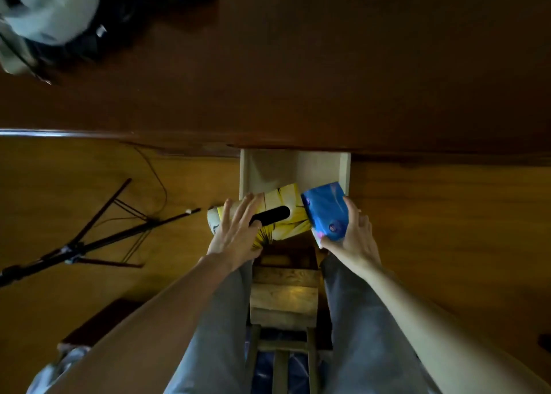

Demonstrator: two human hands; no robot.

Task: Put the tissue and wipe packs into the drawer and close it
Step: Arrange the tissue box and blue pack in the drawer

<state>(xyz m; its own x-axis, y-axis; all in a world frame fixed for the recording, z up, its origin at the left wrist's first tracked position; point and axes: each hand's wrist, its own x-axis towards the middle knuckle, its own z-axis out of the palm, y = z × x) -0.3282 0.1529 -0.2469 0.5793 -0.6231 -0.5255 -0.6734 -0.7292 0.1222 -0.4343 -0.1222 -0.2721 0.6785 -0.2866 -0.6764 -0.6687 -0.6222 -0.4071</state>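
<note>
Drawer [249, 170] pulled open under the desk edge [179, 143]. Left hand [235, 232] laid flat, fingers straight, on the yellow tissue pack [283, 214] lying tilted across the drawer's front. Right hand [354, 235] grasping the blue wipe pack [325, 208] just beside it, at the drawer's right front corner.

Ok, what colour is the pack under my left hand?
Yellow, with a black oval opening, on the soft tissue pack under the left hand; head view.
</note>
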